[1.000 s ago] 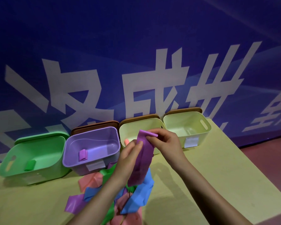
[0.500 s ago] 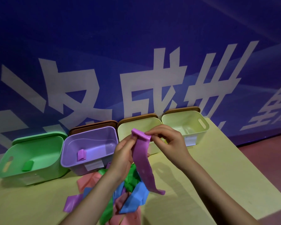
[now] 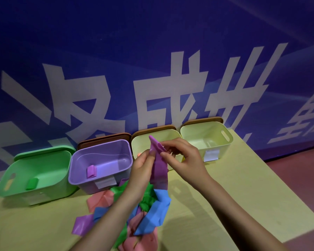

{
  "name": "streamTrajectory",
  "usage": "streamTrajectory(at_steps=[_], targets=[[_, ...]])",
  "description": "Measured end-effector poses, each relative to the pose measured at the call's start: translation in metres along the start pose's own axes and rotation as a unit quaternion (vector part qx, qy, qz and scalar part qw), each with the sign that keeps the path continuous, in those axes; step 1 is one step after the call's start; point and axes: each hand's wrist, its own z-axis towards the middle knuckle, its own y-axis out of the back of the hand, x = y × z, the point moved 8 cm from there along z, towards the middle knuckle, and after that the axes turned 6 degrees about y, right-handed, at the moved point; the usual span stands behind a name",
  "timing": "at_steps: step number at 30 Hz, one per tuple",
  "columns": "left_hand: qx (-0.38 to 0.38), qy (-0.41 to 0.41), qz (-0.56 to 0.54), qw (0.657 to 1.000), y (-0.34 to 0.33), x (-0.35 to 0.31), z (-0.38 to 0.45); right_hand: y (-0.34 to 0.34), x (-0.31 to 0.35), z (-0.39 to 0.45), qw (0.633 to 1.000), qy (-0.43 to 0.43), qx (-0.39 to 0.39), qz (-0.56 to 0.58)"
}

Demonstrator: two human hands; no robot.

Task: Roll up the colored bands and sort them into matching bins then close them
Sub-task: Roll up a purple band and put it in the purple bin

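Observation:
A purple band [image 3: 159,171] hangs between my two hands above the table. My left hand [image 3: 143,167] pinches its upper part from the left, and my right hand [image 3: 183,158] pinches the folded top end. Below lies a heap of loose bands [image 3: 134,212] in pink, blue, green and purple. Four open bins stand in a row: a green bin [image 3: 9,187] with a rolled green band [image 3: 32,183], a purple bin [image 3: 74,165] with a rolled purple band [image 3: 92,171], and two pale yellow bins [image 3: 140,142] [image 3: 225,147].
Brown lids [image 3: 105,139] lean behind the purple and yellow bins, a green lid [image 3: 43,151] behind the green one. A blue wall with white characters [image 3: 170,87] rises right behind the bins. The yellow table [image 3: 243,196] ends at the right, with reddish floor [image 3: 301,174] beyond.
The top end of the purple band has been folded over more between my fingers. The hanging tail has shortened and drawn in under my hands.

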Motion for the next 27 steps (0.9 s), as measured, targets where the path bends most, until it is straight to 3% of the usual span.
streamTrajectory(at_steps=[6, 11, 20, 27], targets=[[0.014, 0.047, -0.092, 0.995, 0.003, 0.01, 0.006, 0.006, 0.002, 0.001, 0.999, 0.045, -0.017, -0.023], [0.053, 0.089, -0.161, 0.981, -0.003, 0.012, 0.004, 0.005, 0.001, 0.002, 0.992, 0.081, 0.03, -0.088], [0.067, 0.102, -0.117, 0.986, -0.008, 0.007, 0.002, 0.005, 0.0, -0.001, 0.979, 0.123, 0.085, -0.141], [0.055, 0.021, -0.026, 0.998, -0.006, 0.004, 0.001, 0.007, -0.009, -0.002, 0.988, 0.089, 0.07, -0.109]])
